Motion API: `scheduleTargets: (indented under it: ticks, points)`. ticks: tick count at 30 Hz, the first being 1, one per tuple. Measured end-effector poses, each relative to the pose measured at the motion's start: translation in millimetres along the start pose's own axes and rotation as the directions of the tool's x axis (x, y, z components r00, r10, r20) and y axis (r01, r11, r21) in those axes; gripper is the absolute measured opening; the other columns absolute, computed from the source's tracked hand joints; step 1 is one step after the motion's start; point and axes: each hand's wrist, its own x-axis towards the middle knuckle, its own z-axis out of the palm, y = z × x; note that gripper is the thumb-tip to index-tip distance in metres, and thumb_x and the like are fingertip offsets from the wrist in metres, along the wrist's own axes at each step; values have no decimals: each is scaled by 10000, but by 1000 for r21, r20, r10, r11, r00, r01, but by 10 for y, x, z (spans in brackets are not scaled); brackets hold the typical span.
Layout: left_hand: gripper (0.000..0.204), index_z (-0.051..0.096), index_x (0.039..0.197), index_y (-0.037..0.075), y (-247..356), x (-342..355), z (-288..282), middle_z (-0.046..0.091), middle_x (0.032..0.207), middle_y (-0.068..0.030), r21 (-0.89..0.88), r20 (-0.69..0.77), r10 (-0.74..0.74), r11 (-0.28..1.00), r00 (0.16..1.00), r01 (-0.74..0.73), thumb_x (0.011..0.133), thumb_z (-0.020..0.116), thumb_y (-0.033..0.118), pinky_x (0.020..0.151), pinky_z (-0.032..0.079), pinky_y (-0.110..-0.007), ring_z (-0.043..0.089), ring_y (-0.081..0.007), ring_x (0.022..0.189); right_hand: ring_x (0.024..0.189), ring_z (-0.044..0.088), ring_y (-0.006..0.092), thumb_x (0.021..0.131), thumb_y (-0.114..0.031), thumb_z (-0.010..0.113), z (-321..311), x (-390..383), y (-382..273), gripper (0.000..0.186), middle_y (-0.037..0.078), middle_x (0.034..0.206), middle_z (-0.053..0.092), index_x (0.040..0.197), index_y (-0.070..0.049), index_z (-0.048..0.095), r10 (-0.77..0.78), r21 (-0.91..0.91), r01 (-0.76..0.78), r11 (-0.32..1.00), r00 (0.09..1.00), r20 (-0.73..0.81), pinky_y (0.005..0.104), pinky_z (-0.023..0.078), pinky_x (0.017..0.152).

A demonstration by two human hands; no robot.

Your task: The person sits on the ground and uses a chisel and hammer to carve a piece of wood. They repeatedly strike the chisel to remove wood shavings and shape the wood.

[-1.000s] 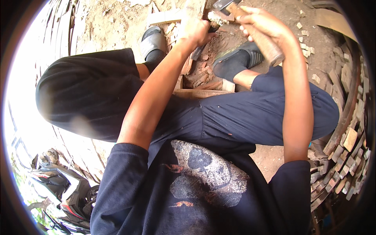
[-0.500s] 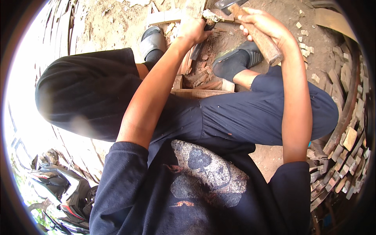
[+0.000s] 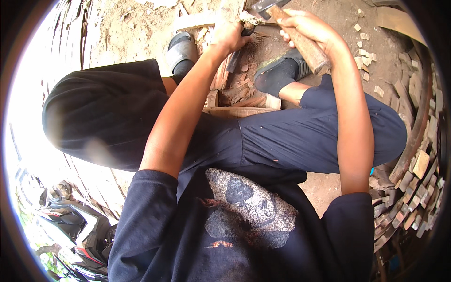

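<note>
My left hand (image 3: pixel 228 37) is closed around a dark tool (image 3: pixel 233 62), probably metal, whose exact shape is partly hidden by my fingers. A pale, ragged lump (image 3: pixel 249 18) shows just beside that hand at the top. My right hand (image 3: pixel 307 29) grips the wooden handle of a hammer (image 3: pixel 307 51), its dark head raised at the top edge, above and right of my left hand. Under my hands lie pale boards (image 3: pixel 196 20) and reddish wood scraps on the dirt ground.
I sit with knees spread, sandalled feet (image 3: pixel 181 51) either side of the work. Small wooden blocks (image 3: pixel 364 61) are scattered at the right, beside a large stack of wood pieces (image 3: pixel 420 167). A parked motorbike (image 3: pixel 75 225) is at the lower left, near long slats along the bright left side.
My right hand and the hammer have shifted slightly left and up, nearer the left hand. My left hand has stayed nearly in place.
</note>
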Motion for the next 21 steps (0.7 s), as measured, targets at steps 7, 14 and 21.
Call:
scheduleTargets:
  ticks: [7,14,21]
  points:
    - [498,668,824,11,81,56,-37,664,767,-186,-38,139,-67,997,988,72,796,645,508,900,427,-429,651,-330,781,612,524,95,901,-122,495,117,-80,-111,440,24,725,536,1315,-19,385,-146,-89,130,987,967,-209,248,462,493]
    - [387,705,955,117,155,-71,-196,683,878,-127,70,125,-52,997,991,44,813,633,469,745,527,-396,662,-279,793,618,511,77,902,-146,523,-34,3,-81,578,32,735,544,1417,-26,290,33,-49,-30,998,998,57,231,457,511]
    - [451,689,815,32,110,-45,-131,674,799,-172,45,91,4,999,996,-8,792,660,482,936,355,-417,638,-306,812,615,522,100,903,-111,492,66,93,27,447,40,742,545,1323,-13,373,-115,-46,108,993,978,-177,250,464,497]
